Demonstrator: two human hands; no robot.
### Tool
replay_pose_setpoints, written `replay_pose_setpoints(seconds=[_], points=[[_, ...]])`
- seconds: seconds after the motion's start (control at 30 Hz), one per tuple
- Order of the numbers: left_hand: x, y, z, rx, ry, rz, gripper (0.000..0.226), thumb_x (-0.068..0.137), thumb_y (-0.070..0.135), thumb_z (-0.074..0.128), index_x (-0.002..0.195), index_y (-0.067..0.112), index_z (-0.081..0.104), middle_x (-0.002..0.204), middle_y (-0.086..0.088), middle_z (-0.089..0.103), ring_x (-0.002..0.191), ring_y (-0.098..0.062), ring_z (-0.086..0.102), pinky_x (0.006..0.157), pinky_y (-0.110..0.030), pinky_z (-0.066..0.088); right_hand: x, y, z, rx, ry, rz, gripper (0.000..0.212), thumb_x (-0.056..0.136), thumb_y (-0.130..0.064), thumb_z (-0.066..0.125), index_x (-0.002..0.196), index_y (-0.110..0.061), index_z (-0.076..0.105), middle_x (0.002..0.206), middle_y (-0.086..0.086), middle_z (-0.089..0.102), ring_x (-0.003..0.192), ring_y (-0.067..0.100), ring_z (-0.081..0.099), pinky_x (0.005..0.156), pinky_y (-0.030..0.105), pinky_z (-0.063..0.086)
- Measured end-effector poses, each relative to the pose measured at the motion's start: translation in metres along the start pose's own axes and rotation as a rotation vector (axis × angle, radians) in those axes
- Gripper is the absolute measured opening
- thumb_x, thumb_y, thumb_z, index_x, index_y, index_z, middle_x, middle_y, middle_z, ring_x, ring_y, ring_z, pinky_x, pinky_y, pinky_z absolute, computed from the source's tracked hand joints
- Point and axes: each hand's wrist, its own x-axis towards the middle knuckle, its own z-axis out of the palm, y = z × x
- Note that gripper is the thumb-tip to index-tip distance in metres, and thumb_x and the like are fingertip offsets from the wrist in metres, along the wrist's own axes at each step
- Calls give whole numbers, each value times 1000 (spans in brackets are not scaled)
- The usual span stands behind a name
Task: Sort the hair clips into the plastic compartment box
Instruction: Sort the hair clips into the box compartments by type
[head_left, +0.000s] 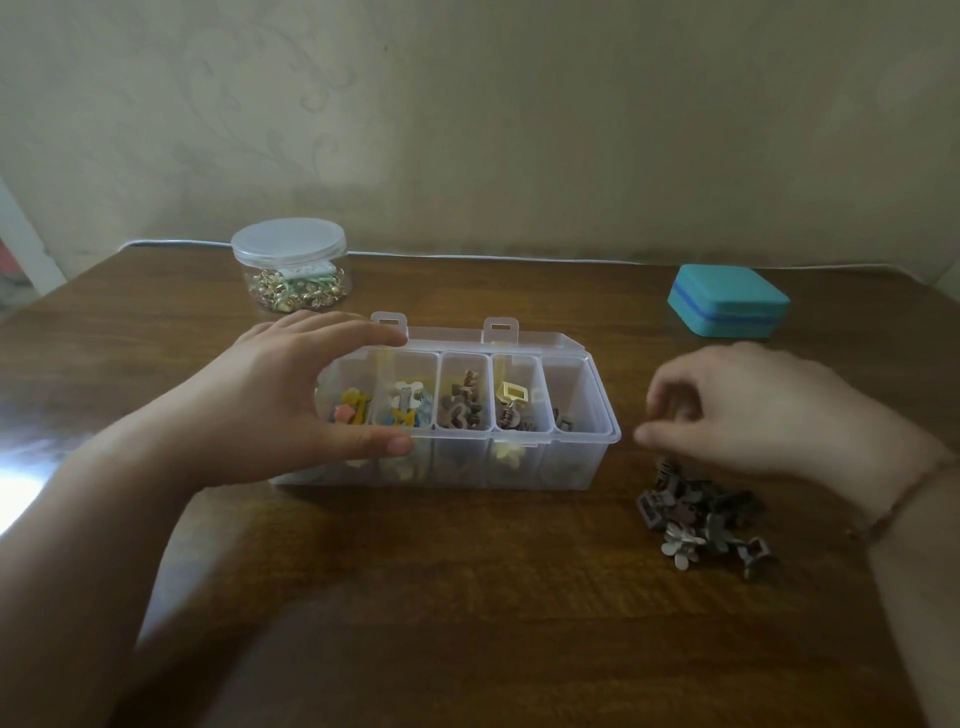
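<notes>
- Right now the left hand (311, 395) clasps the left end of the clear compartment box (582, 470), thumb on the near wall and fingers over the far rim, steadying it on the wooden worktop (467, 597). If that hold loosens while a clip is dropped in, I judge the light box could skid or tip, since its lid hangs open behind it.
- Meanwhile the right hand (753, 410) hovers just above the pile of loose hair clips (709, 514), fingers curled and thumb stretched toward the box. Whether it pinches a clip I cannot tell; the fingertips are blurred and nothing shows plainly between them.
- Likely the clips in the pile are interlocked. Lifting one may drag a neighbour along, which could fall on the worktop or into the wrong section.
- Also the remaining clips are all dull brown and grey and look alike, so picking the wrong compartment is an easy slip. The two left sections hold bright colours, the middle one brown shapes, the next a cream and brown mix, and the rightmost section (571, 395) holds very little.
- Possibly the left hand's fingers, lying over the leftmost sections, would block a drop there.
- Further off, the lidded round jar (291, 265) and the teal case (727, 301) stand well apart from both hands, so I see little risk of knocking them.
</notes>
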Motion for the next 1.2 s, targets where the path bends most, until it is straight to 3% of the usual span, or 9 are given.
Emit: replay_pose_setpoints(seconds=[0.17,0.33,0.4,0.5,0.67,0.77,0.87,1.03,1.2], points=[[0,-2,1,4,14,6,93,52,98,47,133,53,45,131,29,44,132,-8,40,110,-45,35,4,-7,4,-19,-153,-64,12,85,-46,64,93,-42,57,91,-16,59,85,1,56,71,26,51],[0,-2,1,-4,12,4,95,52,99,46,134,51,46,133,27,46,132,-8,41,109,-46,37,4,-7,8,470,570,-154,8,82,-42,67,80,-36,62,82,-16,65,75,0,60,63,21,47],[0,-2,1,-9,4,0,95,52,99,45,135,51,45,138,24,48,134,-9,40,109,-48,37,0,-17,7,686,660,-262,6,82,-37,69,80,-33,65,79,-14,68,68,1,61,57,13,45],[0,-2,0,-6,-9,-3,93,53,99,45,135,54,43,140,24,47,135,-9,39,110,-50,36,-3,-26,11,691,516,-327,5,83,-38,68,86,-36,66,85,-16,69,58,3,60,49,14,45],[0,-1,0,9,-7,-2,93,53,99,45,134,54,43,134,29,44,134,-7,38,111,-46,35,-2,-4,-1,536,540,-158,11,83,-36,70,73,-32,65,76,-14,64,65,-2,59,54,12,42],[0,1,0,11,3,-3,93,51,98,45,133,54,45,130,31,41,130,-3,37,109,-41,34,-1,13,-5,123,63,17,19,81,-53,64,81,-35,61,84,-14,61,79,3,58,70,29,52],[0,0,1,14,-5,-6,93,51,98,45,133,56,43,133,29,43,132,-6,38,109,-43,34,-2,10,-2,26,-318,38,22,83,-54,62,94,-35,59,88,-11,61,81,3,57,66,22,47],[1,-2,2,20,8,-3,96,52,100,44,135,52,46,138,23,48,133,-10,41,109,-45,36,-2,7,0,81,-335,-67,13,86,-42,65,96,-38,58,89,-11,59,81,4,57,64,20,45],[1,-1,2,16,11,-1,97,51,99,45,135,50,47,135,25,46,133,-9,41,109,-45,36,5,13,3,103,-144,-97,7,86,-40,65,87,-41,58,85,-11,62,80,4,59,70,26,51]])
